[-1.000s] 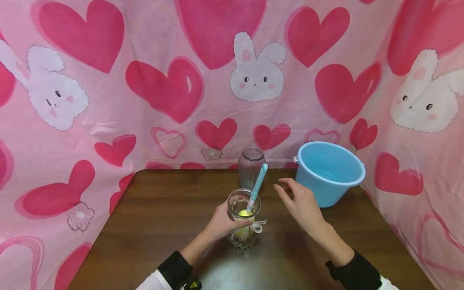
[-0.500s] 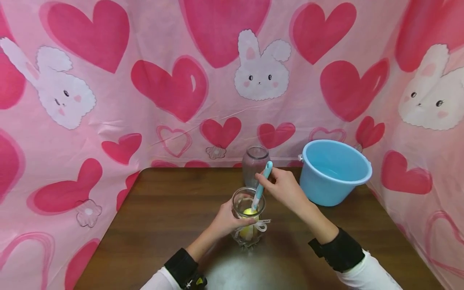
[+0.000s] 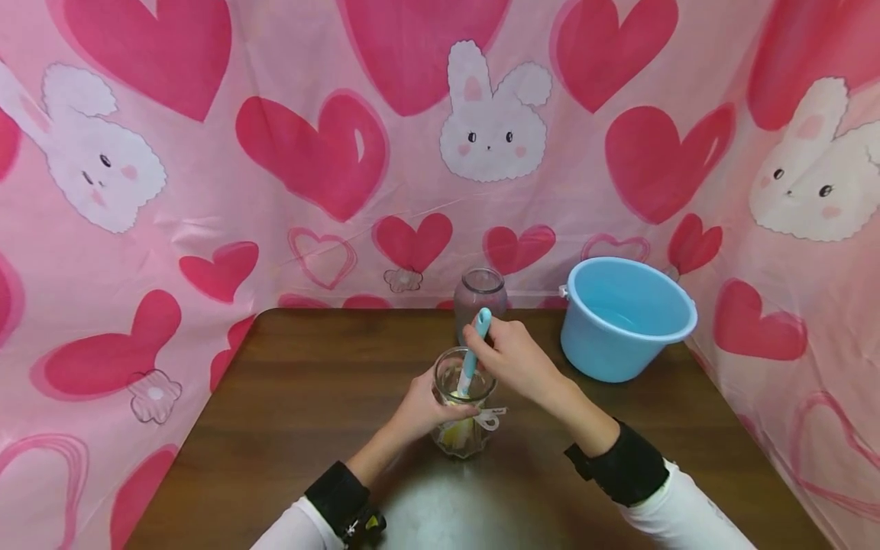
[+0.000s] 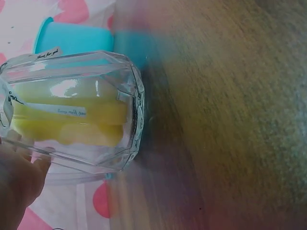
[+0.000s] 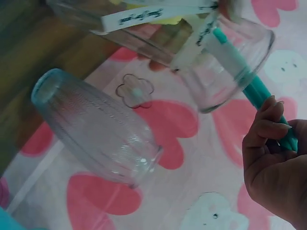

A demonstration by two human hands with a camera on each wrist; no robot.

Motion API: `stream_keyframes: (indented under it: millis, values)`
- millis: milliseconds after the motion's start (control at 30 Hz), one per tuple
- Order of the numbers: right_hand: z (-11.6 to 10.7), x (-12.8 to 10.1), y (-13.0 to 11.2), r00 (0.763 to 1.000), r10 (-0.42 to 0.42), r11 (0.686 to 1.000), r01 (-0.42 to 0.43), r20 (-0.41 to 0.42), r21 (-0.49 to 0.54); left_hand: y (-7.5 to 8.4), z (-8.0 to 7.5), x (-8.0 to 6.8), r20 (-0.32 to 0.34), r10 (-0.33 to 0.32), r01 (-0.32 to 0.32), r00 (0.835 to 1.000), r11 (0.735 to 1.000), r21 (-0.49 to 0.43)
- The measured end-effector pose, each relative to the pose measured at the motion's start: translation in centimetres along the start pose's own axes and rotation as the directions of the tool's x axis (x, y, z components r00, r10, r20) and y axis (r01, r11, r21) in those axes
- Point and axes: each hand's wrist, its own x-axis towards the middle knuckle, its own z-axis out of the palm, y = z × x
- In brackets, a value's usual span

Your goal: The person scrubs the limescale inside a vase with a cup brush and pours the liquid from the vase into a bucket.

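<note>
The faceted glass jar (image 3: 462,412) stands upright on the table (image 3: 289,397), near its middle. It contains the yellow sponge head (image 4: 72,122) of a brush, which fills the lower part of the jar. The turquoise brush handle (image 3: 476,347) rises out of the jar mouth, tilted slightly to the right. A white ribbon with a label (image 3: 490,418) is tied around the jar.

The left hand (image 3: 419,409) grips the jar, fingers curled round its side. The right hand (image 3: 512,359) pinches the upper part of the brush handle between thumb and curled fingers, above the jar rim.

Behind the jar, a second glass vessel (image 3: 479,294), ribbed and narrow-mouthed, stands upright near the table's rear edge; any contents cannot be determined. To the right of it, a light-blue plastic bucket (image 3: 622,317) stands on the table, apart from both hands; its interior shows only the blue floor.

View differences:
- Head view: shows the overall layout, both hands and the bucket interior
- Left wrist view: shows the sponge pressed close against the glass wall and the jar's angular facets (image 4: 132,110); motion blur obscures the table beyond
- Right wrist view: shows the ribbed surface of the second vessel (image 5: 96,129) and the fingers (image 5: 268,124) wrapped on the handle (image 5: 249,81)
</note>
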Motion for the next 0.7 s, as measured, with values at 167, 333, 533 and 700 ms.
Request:
stream_keyframes:
  millis: [167, 333, 533, 700]
  values:
    - [-1.0, 0.5, -1.8, 0.991, -0.117, 0.992, 0.114, -0.063, -0.048, 0.0, -0.3, 0.1, 0.015, 0.002, -0.002, 1.0, 1.0, -0.005]
    - [-2.7, 0.9, -3.5, 0.952, -0.227, 0.973, 0.215, -0.203, -0.08, 0.3, -0.2, 0.0, 0.006, -0.013, 0.013, 1.0, 1.0, 0.006]
    - [-1.7, 0.9, -3.1, 0.959, -0.21, 0.977, 0.202, -0.191, -0.061, 0.2, -0.1, 0.0, 0.028, -0.018, 0.018, 0.999, 1.0, -0.013]
    - [0.0, 0.3, -2.3, 0.986, -0.14, 0.99, 0.139, -0.086, -0.017, 0.1, -0.4, 0.1, 0.026, -0.02, 0.021, 0.999, 0.999, -0.044]
